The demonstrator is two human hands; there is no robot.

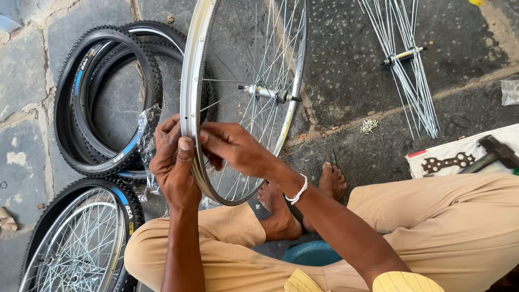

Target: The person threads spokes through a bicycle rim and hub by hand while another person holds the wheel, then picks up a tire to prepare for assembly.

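Head view
Wheel rim (190, 81): bare silver, spoked, upright before the seated person's knees, hub (268, 94) at centre
Left hand (173, 162): fingers clamped round the rim's lower edge, thumb up
Right hand (233, 148): fingers pinched together against the rim's inner side
Loose tyres (108, 97): stacked on the stone floor, just beside the rim
Tyred wheel (81, 243): flat, lower corner
Spoke bundle (411, 70): well apart
Hammer (494, 154): on white cloth

Left hand (174, 162) fingers curled, gripping; right hand (233, 148) fingers pinching beside it.
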